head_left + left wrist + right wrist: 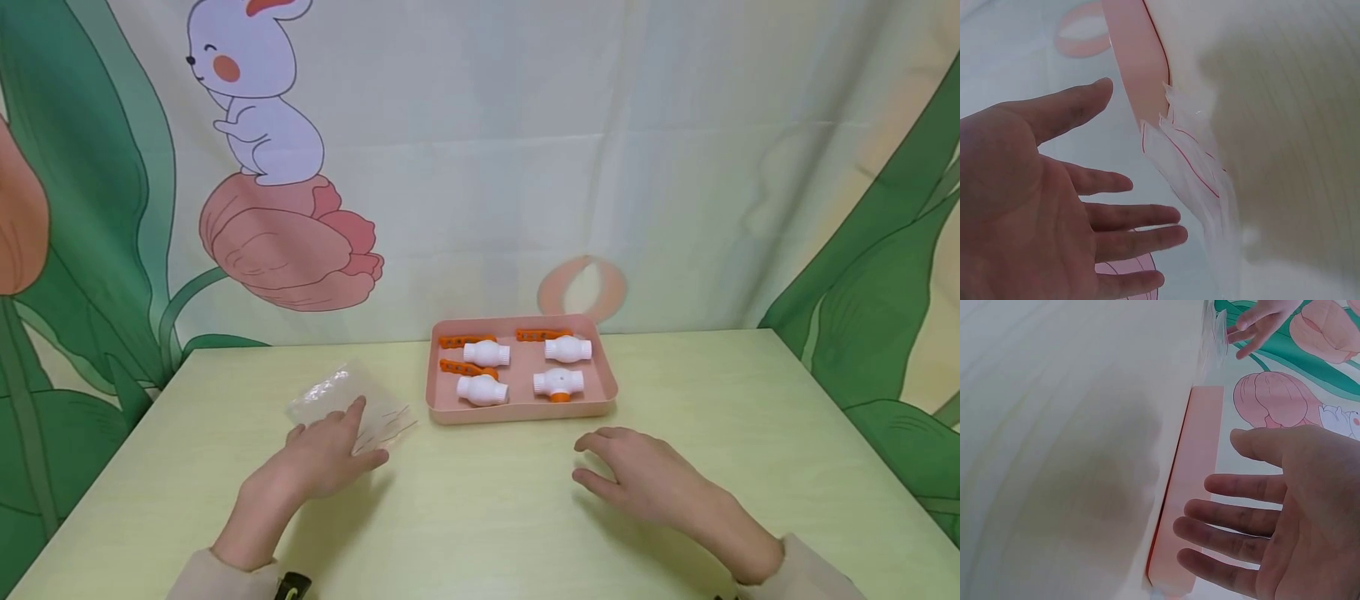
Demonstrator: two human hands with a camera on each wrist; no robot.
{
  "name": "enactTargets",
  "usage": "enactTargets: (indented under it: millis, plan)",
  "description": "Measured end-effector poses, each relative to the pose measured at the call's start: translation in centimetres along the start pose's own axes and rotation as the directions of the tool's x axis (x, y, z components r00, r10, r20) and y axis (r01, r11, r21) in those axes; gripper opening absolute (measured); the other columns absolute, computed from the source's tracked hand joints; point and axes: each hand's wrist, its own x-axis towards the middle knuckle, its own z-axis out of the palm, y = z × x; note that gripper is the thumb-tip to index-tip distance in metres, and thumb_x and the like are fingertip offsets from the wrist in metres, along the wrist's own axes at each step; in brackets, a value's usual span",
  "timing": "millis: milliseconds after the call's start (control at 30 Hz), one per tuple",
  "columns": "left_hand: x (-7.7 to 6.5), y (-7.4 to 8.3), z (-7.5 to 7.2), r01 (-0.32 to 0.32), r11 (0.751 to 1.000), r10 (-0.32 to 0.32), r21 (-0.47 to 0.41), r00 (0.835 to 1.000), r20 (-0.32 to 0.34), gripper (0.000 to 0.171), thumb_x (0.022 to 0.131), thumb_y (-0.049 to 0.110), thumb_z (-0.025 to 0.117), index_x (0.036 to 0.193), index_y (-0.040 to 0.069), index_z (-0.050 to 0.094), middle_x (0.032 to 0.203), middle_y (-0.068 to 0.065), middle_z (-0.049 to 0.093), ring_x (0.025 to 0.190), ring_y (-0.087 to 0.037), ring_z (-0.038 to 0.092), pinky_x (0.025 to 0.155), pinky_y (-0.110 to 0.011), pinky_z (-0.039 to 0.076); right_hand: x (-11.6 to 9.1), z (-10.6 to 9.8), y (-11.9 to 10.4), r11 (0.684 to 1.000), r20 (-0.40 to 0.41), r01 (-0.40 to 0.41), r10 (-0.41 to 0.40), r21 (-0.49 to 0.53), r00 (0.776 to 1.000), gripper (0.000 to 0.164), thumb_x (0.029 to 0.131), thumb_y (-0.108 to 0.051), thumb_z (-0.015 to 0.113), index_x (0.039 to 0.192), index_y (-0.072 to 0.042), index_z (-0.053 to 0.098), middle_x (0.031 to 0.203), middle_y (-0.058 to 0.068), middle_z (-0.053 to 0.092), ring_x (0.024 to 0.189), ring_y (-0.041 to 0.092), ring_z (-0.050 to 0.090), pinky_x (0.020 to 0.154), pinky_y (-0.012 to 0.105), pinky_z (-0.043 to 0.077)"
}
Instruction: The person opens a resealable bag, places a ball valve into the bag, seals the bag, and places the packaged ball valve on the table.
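Observation:
My left hand hovers over the near side of a small stack of clear zip bags with red seal lines, fingers spread and holding nothing. In the left wrist view a gap shows between the fingertips and the bags. To the right, my right hand hangs above the table in front of the pink tray, its fingers loosely extended and nothing in them. Several white pipe valves with orange handles lie in the tray, among them a front left valve and a front right valve.
The light green table ends at a printed curtain with a rabbit and tulips. The tray stands near the table's back edge, close to the curtain, with the bags to its left.

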Motion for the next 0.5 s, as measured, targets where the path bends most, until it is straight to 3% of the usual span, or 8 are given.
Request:
enactTargets:
  millis: [300, 500]
  plan:
    - [-0.09, 0.1, 0.08, -0.038, 0.999, 0.038, -0.011, 0.999, 0.02, 0.086, 0.098, 0.045, 0.066, 0.158, -0.004, 0.029, 0.147, -0.031, 0.048, 0.138, -0.05, 0.041, 0.107, -0.076, 0.023, 0.2, -0.22, -0.02, 1.0, 0.024, -0.019, 0.019, 0.009, 1.0, 0.031, 0.097, -0.029, 0.073, 0.118, -0.006, 0.071, 0.114, 0.005, 0.071, 0.104, 0.024, 0.066, 0.089, 0.046, 0.056]
    - [-0.06, 0.13, 0.11, -0.019, 1.0, 0.019, 0.02, 1.0, 0.001, 0.079, 0.098, 0.043, 0.067, 0.152, -0.007, 0.038, 0.144, -0.034, 0.044, 0.134, -0.054, 0.039, 0.103, -0.075, 0.032, 0.06, -0.3, 0.01, 1.0, 0.013, -0.011, 0.011, 0.006, 1.0, 0.031, 0.098, -0.029, 0.072, 0.118, -0.006, 0.071, 0.113, 0.005, 0.071, 0.105, 0.024, 0.066, 0.089, 0.046, 0.055]
